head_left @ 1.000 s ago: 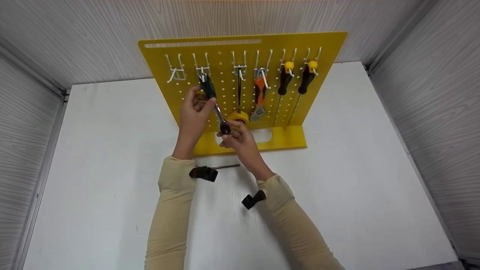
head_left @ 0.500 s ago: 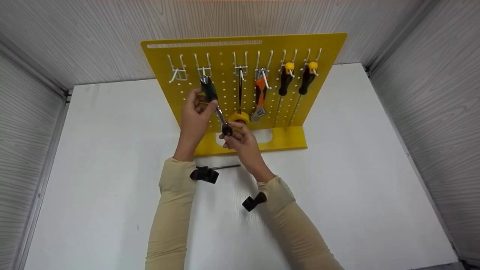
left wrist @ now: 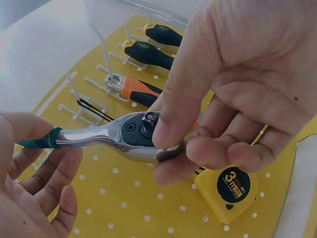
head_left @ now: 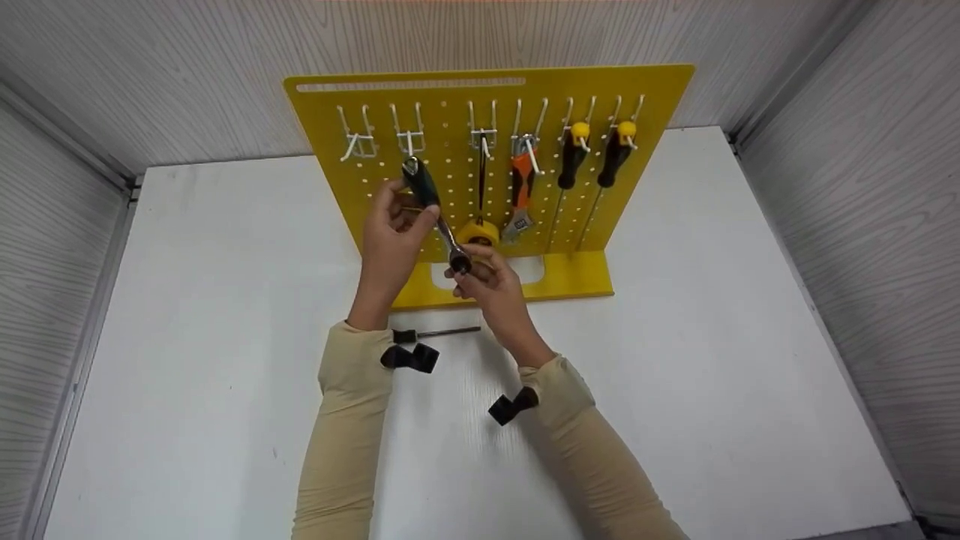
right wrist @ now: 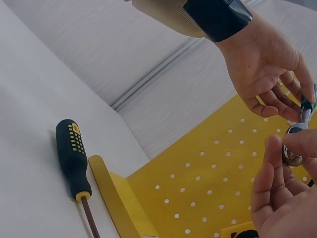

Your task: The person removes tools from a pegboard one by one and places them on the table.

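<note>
Ratchet wrench (left wrist: 99,135) pinched between two hands, right in front of the yellow pegboard (head_left: 465,172)!
The green handle (head_left: 420,182) is gripped by the left hand (head_left: 390,236), near a white hook (head_left: 409,141); the metal head (left wrist: 132,130) is pinched by the right hand (head_left: 499,289), while a screwdriver (right wrist: 72,153) is seen on the table (head_left: 712,337).

I get the pegboard (head_left: 630,82) as flat yellow dotted with pale holes, its hooks (head_left: 409,141) white. In front of it, the ratchet (left wrist: 104,135) shows me dark green at the grip, chrome along the neck and a blackish disc. On the pegboard I pick out a yellow tape measure (left wrist: 233,191) with a black label, an orange-and-black adjustable wrench (head_left: 521,180), and two black-and-yellow screwdrivers (head_left: 574,161). Before the pegboard, the loose screwdriver (right wrist: 72,153) carries a yellow grid on dark; the table (head_left: 712,375) beneath is white.
</note>
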A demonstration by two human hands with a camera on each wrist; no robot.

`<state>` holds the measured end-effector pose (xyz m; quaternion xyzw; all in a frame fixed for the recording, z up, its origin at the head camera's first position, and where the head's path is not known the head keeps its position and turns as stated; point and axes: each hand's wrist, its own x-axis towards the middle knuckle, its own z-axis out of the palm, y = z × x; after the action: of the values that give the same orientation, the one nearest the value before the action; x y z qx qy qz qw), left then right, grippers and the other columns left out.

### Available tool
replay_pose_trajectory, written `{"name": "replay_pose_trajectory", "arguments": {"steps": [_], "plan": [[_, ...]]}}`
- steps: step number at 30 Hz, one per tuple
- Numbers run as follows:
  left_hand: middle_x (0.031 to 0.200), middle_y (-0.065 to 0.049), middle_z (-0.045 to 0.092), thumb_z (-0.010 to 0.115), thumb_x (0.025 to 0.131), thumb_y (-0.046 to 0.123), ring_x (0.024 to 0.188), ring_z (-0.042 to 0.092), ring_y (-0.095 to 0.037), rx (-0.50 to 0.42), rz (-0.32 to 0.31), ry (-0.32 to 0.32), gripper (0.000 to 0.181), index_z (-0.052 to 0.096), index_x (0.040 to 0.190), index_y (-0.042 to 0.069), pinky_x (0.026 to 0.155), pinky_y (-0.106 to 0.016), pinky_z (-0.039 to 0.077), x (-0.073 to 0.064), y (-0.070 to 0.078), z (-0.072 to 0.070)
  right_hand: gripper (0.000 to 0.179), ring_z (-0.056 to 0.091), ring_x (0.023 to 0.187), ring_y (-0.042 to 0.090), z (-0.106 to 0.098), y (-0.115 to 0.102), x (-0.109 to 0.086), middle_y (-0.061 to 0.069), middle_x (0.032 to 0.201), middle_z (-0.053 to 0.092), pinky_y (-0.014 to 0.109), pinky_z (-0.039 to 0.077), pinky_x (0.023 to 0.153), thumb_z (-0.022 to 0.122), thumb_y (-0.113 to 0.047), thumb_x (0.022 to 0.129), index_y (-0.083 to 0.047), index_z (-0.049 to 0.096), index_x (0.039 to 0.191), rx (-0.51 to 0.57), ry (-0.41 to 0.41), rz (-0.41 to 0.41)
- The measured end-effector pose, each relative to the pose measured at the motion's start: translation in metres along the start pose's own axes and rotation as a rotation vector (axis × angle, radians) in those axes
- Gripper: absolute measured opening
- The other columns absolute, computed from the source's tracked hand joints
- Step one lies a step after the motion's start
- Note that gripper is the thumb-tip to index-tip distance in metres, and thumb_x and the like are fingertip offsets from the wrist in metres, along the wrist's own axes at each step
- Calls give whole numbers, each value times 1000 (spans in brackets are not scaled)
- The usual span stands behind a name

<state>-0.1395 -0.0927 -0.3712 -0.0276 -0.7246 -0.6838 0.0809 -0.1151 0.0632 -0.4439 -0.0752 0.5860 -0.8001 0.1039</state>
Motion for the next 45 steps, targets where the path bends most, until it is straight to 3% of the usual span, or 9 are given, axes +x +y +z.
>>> {"name": "replay_pose_trajectory", "arguments": {"steps": [8,16,21,24,27,35,42,45], "plan": [[106,-14,67,64,92,15,91,64,-15,33,64,4,35,54,124,4,83,-25,51,-9,3,-7,36,64,92,14,-3,-2,-5,12,108,65,27,54,78,54,2,95,-4,51,131,-12,-5,-31],[106,-15,68,63,93,14,90,65,-14,53,75,1,29,59,119,3,83,-25,51,-17,4,-15,38,64,97,18,-7,1,-10,2,107,67,27,53,77,54,1,94,-4,52,132,-12,-1,-29],[104,-12,66,65,91,11,88,63,-13,47,96,8,26,61,115,1,81,-24,52,-20,1,-19,40,65,97,14,-11,3,-13,17,115,65,23,53,76,55,-1,93,-5,49,133,4,-1,-32],[102,-10,66,65,91,12,85,63,-13,54,93,16,26,61,114,1,80,-23,52,-23,1,-22,40,66,95,12,-11,3,-14,15,113,66,24,53,76,56,-1,93,-3,48,133,3,8,-27],[101,-9,65,66,90,12,85,63,-12,55,89,31,26,61,113,1,80,-23,52,-25,1,-24,39,66,90,12,-10,1,-15,3,104,69,26,54,76,56,-1,93,-3,48,131,-11,29,-22],[102,-12,65,66,90,9,86,63,-12,43,89,65,30,57,117,1,81,-21,51,-33,-6,-31,35,63,78,12,-12,0,-18,3,96,70,29,54,75,58,0,93,-5,52,127,5,67,-33],[102,-8,68,68,89,10,88,63,-14,46,83,89,31,58,117,2,83,-23,50,-40,-13,-38,39,61,74,14,-13,1,-19,4,94,70,25,51,71,57,1,93,5,47,130,-12,58,-46],[102,-7,69,67,89,9,90,63,-14,24,64,83,30,57,116,2,84,-23,49,-44,-15,-39,40,61,76,14,-13,-1,-20,3,94,69,25,51,71,58,1,92,4,48,130,-15,62,-42]]}}
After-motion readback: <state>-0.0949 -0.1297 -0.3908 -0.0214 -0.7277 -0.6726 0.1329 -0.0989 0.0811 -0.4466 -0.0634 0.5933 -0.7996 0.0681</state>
